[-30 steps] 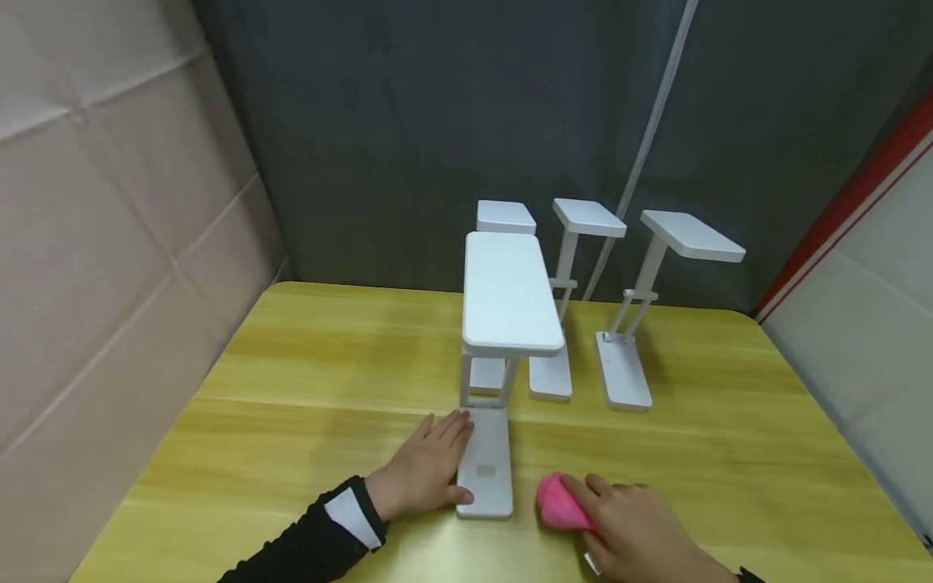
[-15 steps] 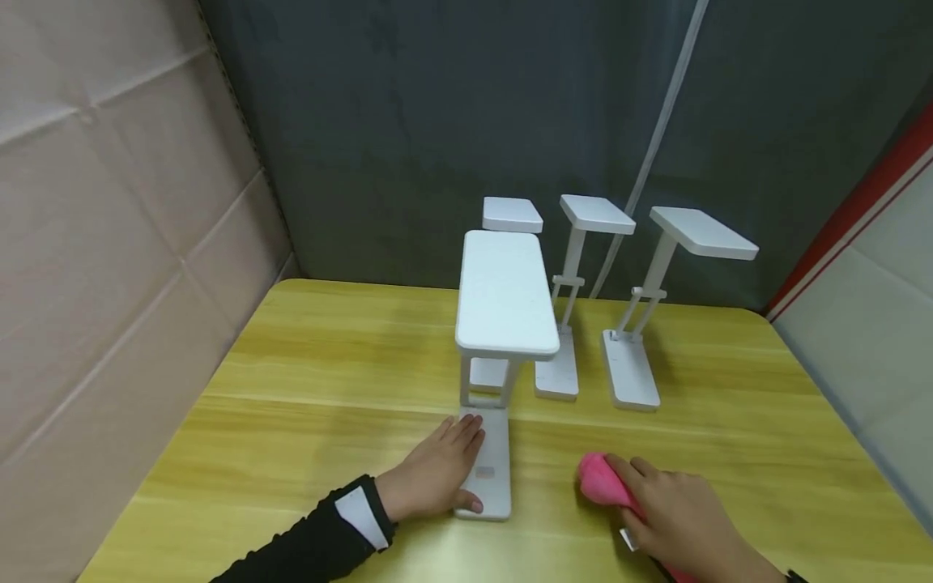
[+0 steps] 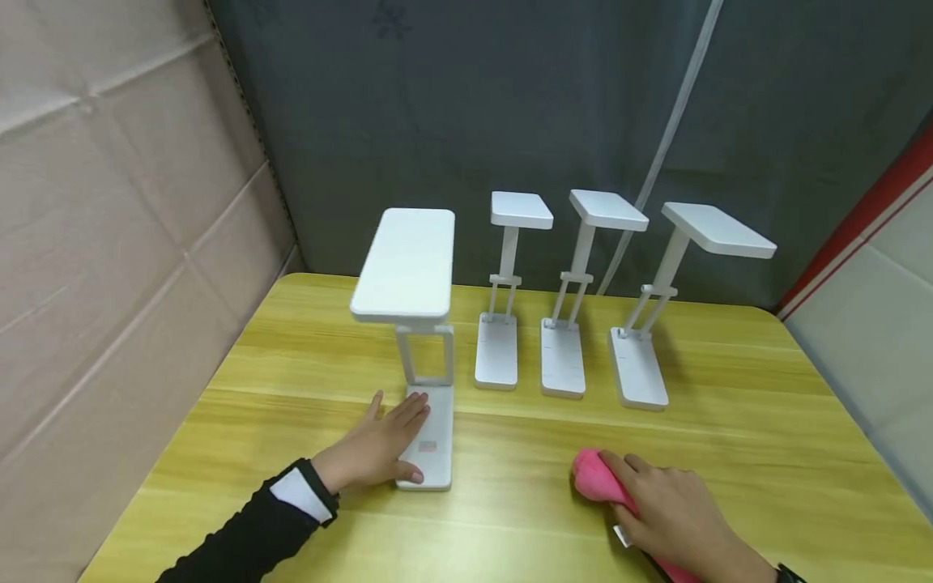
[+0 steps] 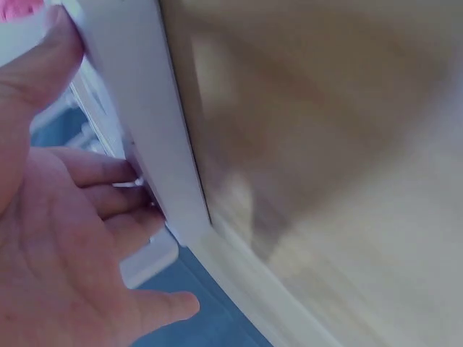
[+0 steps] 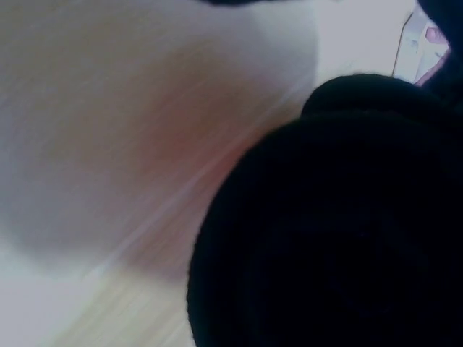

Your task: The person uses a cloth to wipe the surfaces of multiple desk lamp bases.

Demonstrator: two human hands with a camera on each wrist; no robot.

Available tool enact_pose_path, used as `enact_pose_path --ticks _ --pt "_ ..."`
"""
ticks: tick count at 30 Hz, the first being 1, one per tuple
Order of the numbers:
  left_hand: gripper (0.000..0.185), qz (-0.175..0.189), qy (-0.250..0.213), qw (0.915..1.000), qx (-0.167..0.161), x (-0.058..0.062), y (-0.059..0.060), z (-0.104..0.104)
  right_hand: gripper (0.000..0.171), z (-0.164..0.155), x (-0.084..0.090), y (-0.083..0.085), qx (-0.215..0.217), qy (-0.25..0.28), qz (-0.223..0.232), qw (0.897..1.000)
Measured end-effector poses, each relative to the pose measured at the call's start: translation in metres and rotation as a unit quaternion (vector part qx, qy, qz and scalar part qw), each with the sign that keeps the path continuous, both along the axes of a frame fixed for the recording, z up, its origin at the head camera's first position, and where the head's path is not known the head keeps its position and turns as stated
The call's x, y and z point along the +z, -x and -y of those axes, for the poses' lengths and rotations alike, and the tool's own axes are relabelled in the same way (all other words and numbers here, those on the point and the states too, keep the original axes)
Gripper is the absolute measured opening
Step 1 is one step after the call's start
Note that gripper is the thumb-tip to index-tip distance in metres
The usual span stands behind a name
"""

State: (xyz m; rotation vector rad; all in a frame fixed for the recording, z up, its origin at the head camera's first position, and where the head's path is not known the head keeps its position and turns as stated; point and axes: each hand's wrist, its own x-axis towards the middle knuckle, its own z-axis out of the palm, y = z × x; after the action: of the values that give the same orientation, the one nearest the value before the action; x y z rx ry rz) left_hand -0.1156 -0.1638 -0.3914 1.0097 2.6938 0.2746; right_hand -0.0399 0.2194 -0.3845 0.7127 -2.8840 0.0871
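A white folding desk lamp [image 3: 406, 263] stands on the yellow wood-grain table, its flat head tilted over the base. My left hand [image 3: 373, 444] lies on the lamp's base with fingers spread and fairly straight. In the left wrist view the thumb and fingertips of the left hand [image 4: 65, 238] touch the base's edge [image 4: 145, 108]. To the right, my right hand [image 3: 674, 510] grips a bunched pink cloth [image 3: 598, 478] on the tabletop. A dark sleeve [image 5: 325, 238] covers much of the right wrist view and hides that hand.
Three similar white lamps stand in a row behind: the left one [image 3: 497, 348], the middle one [image 3: 562, 356] and the right one [image 3: 639, 368]. A dark grey panel [image 3: 452, 121] closes the back. A pale fabric wall [image 3: 124, 243] rises at left, a white one [image 3: 867, 324] at right.
The near lamp has moved left with my left hand on its base, uncovering the lamp behind it. My right hand has shifted right with the pink cloth, then stayed about there.
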Motion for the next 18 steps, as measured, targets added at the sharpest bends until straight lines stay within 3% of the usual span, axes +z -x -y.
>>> enact_pose_path --ticks 4,7,11,14,18 --pt "0.09 0.023 0.016 0.9994 0.018 0.002 0.022 0.011 0.05 -0.003 -0.001 0.0 -0.013 -0.003 0.01 1.0" --pt "0.09 0.044 0.029 0.9983 0.026 0.004 0.043 0.011 0.052 -0.01 0.002 -0.002 -0.037 -0.014 0.026 0.999" --pt "0.091 0.068 0.041 0.9963 0.034 0.009 0.072 0.007 0.054 -0.026 0.003 -0.002 -0.064 -0.019 0.014 0.998" --pt "0.092 0.075 0.047 0.9954 0.038 0.011 0.091 0.004 0.055 -0.042 0.001 -0.002 -0.089 -0.015 0.004 0.996" --pt "0.092 0.075 0.053 0.9949 0.043 0.012 0.111 0.001 0.058 -0.066 -0.001 0.0 -0.145 -0.021 0.026 0.989"
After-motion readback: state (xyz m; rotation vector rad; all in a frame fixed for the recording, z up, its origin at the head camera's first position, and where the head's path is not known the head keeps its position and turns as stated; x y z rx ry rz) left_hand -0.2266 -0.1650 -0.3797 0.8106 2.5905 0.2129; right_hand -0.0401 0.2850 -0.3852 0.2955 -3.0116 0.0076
